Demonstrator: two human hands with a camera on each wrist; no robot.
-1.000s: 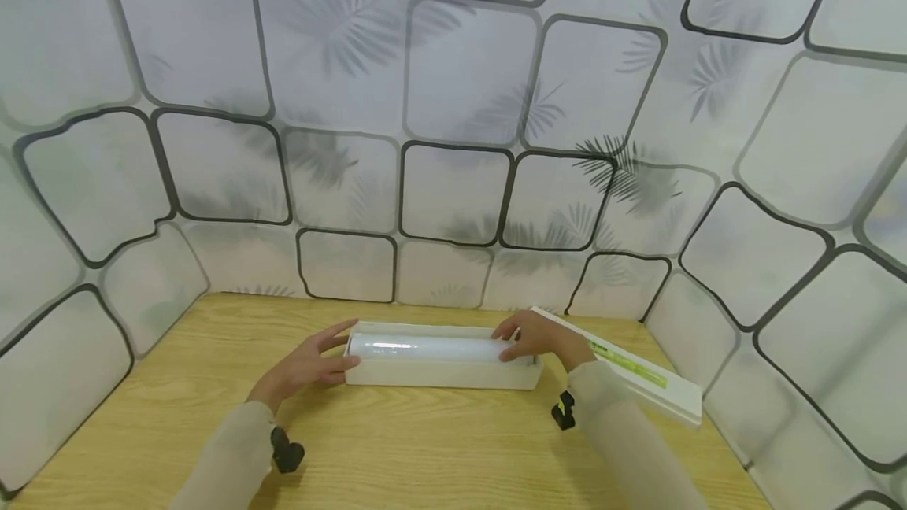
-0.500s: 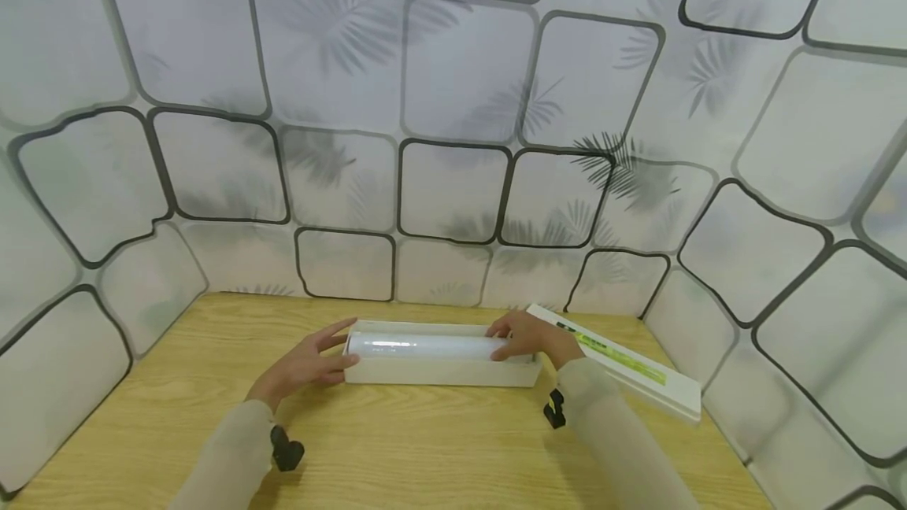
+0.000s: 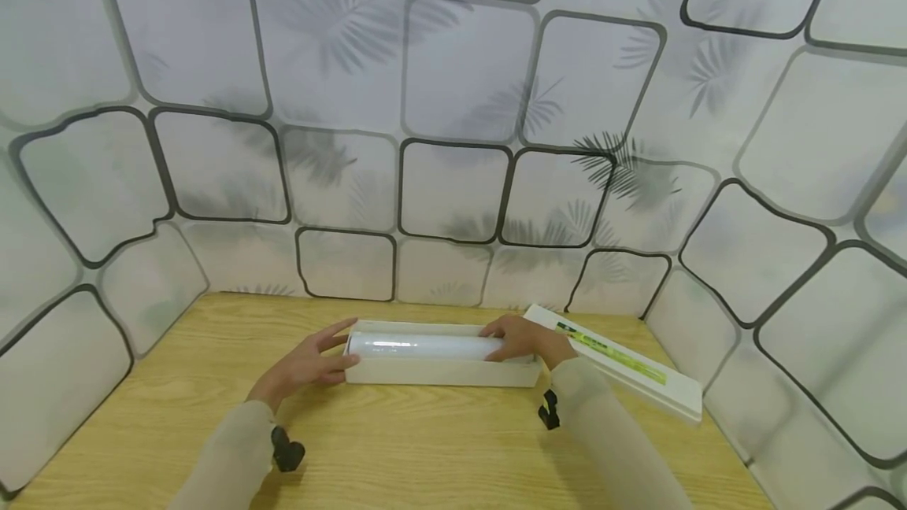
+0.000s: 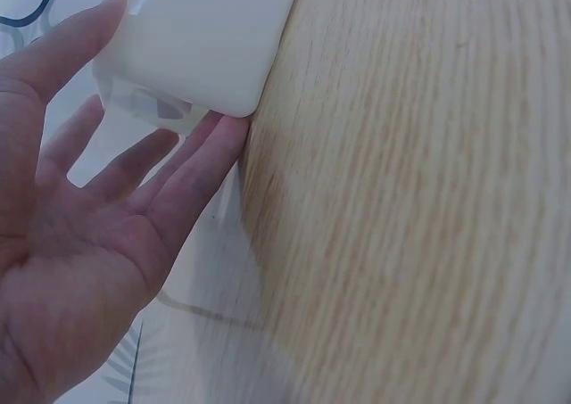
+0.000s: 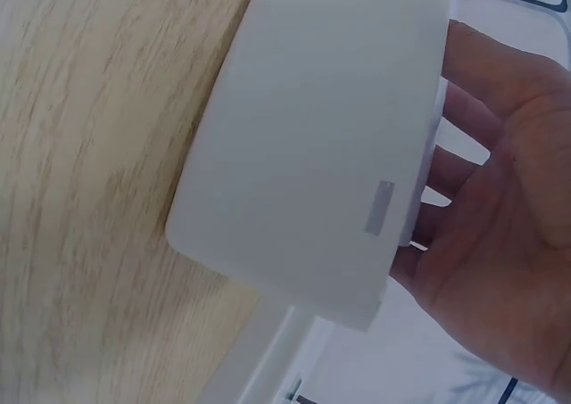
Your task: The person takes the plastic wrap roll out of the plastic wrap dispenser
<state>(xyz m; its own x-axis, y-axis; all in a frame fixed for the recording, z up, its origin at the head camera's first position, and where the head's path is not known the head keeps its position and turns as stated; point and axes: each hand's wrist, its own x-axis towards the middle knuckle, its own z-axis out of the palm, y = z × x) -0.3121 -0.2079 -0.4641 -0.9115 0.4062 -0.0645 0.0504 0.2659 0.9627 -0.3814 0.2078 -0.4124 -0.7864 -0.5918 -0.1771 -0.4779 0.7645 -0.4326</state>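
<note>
A long white box [image 3: 439, 373] stands on the table in the head view, its top uncovered. Inside lies a shiny whitish roll of plastic wrap [image 3: 425, 346]. My left hand [image 3: 305, 368] is at the box's left end, fingers mostly straight, thumb at the front corner. In the left wrist view, the fingers touch the lower end of the box [image 4: 205, 38]. My right hand [image 3: 527, 339] reaches over the right end and grips the roll, thumb in front and fingers behind. In the right wrist view, the box wall [image 5: 303, 136] hides the fingertips.
A long white lid [image 3: 666, 392] with a green label lies slantwise on the table to the right, its far end behind the right hand. The wood-grain table [image 3: 411, 447] meets a patterned wall [image 3: 453, 187] at the back.
My right hand has slid a little left along the roll, uncovering more of the lid's label. The left hand and the box have stayed nearly in place.
</note>
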